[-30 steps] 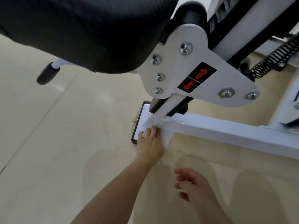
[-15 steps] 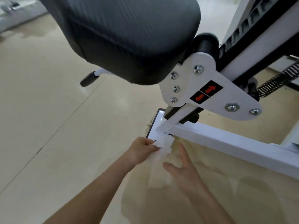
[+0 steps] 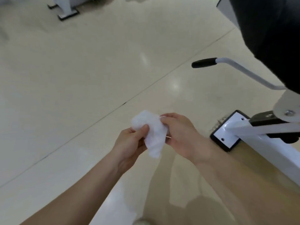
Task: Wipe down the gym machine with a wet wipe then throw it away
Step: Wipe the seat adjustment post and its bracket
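A crumpled white wet wipe (image 3: pixel 152 133) hangs in the air between both hands, above the cream floor. My left hand (image 3: pixel 129 145) pinches its left side with thumb and fingers. My right hand (image 3: pixel 180 135) grips its right side. The gym machine stands to the right: its white floor beam with a black-edged foot plate (image 3: pixel 226 130), a white lever with a black grip (image 3: pixel 204 62), and the black padded seat (image 3: pixel 267 38) at the top right. Both hands are clear of the machine, left of the foot plate.
The white base of another machine (image 3: pixel 66 10) stands on the floor at the top left. A dark tile seam runs diagonally across the floor (image 3: pixel 81 70) from lower left to upper right.
My left hand lifted the wipe off the white beam. My right hand came up and took hold of it too. The view swung left, away from the machine.
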The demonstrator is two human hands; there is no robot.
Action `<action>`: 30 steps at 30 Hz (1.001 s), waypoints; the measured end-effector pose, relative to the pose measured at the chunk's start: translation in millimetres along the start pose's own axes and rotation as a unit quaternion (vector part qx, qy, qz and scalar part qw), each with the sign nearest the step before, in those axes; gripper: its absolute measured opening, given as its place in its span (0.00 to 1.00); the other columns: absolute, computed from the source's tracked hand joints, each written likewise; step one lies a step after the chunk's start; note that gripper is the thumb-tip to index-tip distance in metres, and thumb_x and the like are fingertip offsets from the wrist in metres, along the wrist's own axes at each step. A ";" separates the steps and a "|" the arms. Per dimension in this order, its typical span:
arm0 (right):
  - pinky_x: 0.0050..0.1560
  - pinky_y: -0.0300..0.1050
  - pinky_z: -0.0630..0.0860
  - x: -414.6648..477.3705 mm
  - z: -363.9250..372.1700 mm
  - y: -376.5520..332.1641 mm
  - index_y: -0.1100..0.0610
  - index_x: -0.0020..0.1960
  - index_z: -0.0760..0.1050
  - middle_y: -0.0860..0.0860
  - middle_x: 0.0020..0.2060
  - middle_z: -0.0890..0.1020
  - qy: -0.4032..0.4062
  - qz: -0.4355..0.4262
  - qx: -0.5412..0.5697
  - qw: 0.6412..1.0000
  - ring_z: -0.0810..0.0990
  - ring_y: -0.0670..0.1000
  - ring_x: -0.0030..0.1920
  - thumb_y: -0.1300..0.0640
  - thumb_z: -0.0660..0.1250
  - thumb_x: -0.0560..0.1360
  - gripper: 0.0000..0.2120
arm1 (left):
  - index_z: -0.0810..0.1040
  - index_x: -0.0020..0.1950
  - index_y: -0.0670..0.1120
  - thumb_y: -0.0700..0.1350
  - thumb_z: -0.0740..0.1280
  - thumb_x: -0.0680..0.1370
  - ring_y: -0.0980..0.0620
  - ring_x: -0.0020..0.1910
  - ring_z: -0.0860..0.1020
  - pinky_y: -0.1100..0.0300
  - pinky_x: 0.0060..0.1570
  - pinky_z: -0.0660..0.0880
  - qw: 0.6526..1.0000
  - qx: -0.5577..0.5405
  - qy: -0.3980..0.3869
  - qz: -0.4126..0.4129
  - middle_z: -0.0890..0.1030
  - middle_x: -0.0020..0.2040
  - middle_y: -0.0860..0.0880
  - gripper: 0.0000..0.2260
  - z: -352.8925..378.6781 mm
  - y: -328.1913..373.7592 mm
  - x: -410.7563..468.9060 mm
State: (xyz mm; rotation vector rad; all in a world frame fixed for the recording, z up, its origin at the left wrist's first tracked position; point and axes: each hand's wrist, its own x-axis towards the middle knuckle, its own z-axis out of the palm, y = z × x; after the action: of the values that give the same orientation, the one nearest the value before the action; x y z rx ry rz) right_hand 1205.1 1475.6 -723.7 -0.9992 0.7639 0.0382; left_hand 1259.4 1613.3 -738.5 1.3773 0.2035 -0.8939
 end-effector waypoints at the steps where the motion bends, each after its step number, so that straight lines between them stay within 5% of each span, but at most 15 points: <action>1: 0.36 0.42 0.77 5.6 12.0 -0.7 0.58 0.49 0.76 0.55 0.42 0.80 -0.001 -0.005 -0.029 1.000 0.79 0.52 0.40 0.66 0.60 0.77 0.07 | 0.79 0.55 0.35 0.41 0.65 0.79 0.46 0.47 0.84 0.55 0.47 0.82 1.000 -0.022 0.013 0.010 0.84 0.50 0.40 0.10 -9.7 8.1 1.2; 5: 0.34 0.37 0.73 29.6 38.9 -6.5 0.57 0.51 0.76 0.52 0.42 0.78 -0.035 -0.003 -0.085 0.996 0.76 0.48 0.38 0.64 0.64 0.78 0.05 | 0.78 0.56 0.36 0.42 0.67 0.79 0.47 0.46 0.84 0.59 0.41 0.81 0.996 -0.034 0.062 0.050 0.85 0.50 0.42 0.10 -54.1 27.2 13.8; 10: 0.43 0.39 0.77 55.8 75.0 -8.4 0.55 0.65 0.74 0.50 0.40 0.76 -0.123 0.035 -0.282 0.951 0.78 0.48 0.41 0.66 0.68 0.75 0.19 | 0.72 0.59 0.47 0.41 0.70 0.77 0.49 0.36 0.81 0.56 0.41 0.79 0.993 -0.057 0.079 0.070 0.83 0.38 0.47 0.13 -115.4 40.4 34.5; 12: 0.46 0.37 0.79 63.6 90.5 -22.1 0.56 0.61 0.79 0.49 0.41 0.79 -0.129 -0.013 -0.450 0.884 0.81 0.48 0.42 0.65 0.69 0.74 0.16 | 0.75 0.62 0.50 0.38 0.69 0.76 0.50 0.39 0.81 0.56 0.47 0.79 0.997 -0.028 0.007 0.068 0.81 0.39 0.45 0.16 -132.2 47.8 43.1; 15: 0.45 0.31 0.75 78.1 110.3 -55.5 0.54 0.53 0.83 0.46 0.43 0.84 -0.129 -0.092 -0.665 0.730 0.81 0.45 0.45 0.61 0.70 0.73 0.10 | 0.80 0.60 0.44 0.34 0.71 0.74 0.51 0.41 0.81 0.60 0.50 0.79 0.991 0.098 -0.053 0.071 0.80 0.42 0.44 0.16 -144.8 64.7 64.0; 17: 0.43 0.33 0.75 86.0 114.2 -79.4 0.52 0.49 0.84 0.44 0.41 0.84 -0.109 -0.097 -0.698 0.701 0.80 0.43 0.43 0.59 0.70 0.73 0.07 | 0.83 0.57 0.45 0.37 0.72 0.74 0.54 0.40 0.80 0.60 0.52 0.78 0.971 0.210 -0.079 0.080 0.82 0.42 0.47 0.12 -139.7 80.4 82.4; 21: 0.37 0.34 0.71 103.6 108.7 -122.0 0.49 0.40 0.80 0.44 0.36 0.80 -0.050 -0.116 -0.686 0.717 0.76 0.45 0.38 0.56 0.72 0.73 0.04 | 0.85 0.47 0.48 0.45 0.70 0.77 0.57 0.39 0.76 0.61 0.44 0.71 0.945 0.286 -0.105 0.119 0.82 0.40 0.52 0.05 -108.0 125.0 119.5; 23: 0.39 0.36 0.71 112.9 100.7 -139.5 0.51 0.40 0.80 0.48 0.38 0.79 -0.003 -0.125 -0.664 0.737 0.75 0.47 0.40 0.54 0.73 0.72 0.04 | 0.83 0.44 0.46 0.51 0.70 0.75 0.55 0.43 0.76 0.56 0.51 0.74 0.950 0.264 -0.102 0.134 0.82 0.41 0.52 0.09 -92.7 149.0 137.3; 26: 0.54 0.46 0.77 132.6 89.2 -155.6 0.58 0.42 0.80 0.55 0.42 0.81 0.000 -0.085 -0.496 0.864 0.78 0.50 0.46 0.55 0.73 0.73 0.07 | 0.78 0.44 0.38 0.56 0.66 0.73 0.47 0.48 0.79 0.47 0.62 0.72 0.963 0.189 -0.129 0.144 0.82 0.45 0.42 0.19 -78.2 177.5 163.3; 28: 0.53 0.46 0.77 151.6 88.5 -157.9 0.60 0.43 0.76 0.53 0.38 0.79 -0.041 -0.060 -0.309 0.948 0.78 0.50 0.43 0.60 0.70 0.75 0.04 | 0.77 0.44 0.39 0.53 0.65 0.79 0.47 0.42 0.78 0.50 0.54 0.75 0.969 0.161 -0.113 0.150 0.80 0.41 0.41 0.17 -68.1 193.7 183.6; 30: 0.45 0.43 0.79 171.0 90.8 -157.0 0.59 0.44 0.74 0.51 0.36 0.78 -0.027 -0.050 -0.144 0.988 0.79 0.50 0.37 0.61 0.67 0.77 0.03 | 0.76 0.43 0.44 0.50 0.64 0.81 0.50 0.35 0.76 0.56 0.40 0.72 0.970 0.174 -0.067 0.153 0.79 0.37 0.47 0.12 -52.0 213.7 205.1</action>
State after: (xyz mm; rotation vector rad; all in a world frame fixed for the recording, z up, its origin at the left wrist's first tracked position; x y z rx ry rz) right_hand 1440.2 1404.8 -680.7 -1.3064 0.6688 0.0902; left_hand 1554.0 1558.1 -713.8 1.6095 -0.2777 -0.7800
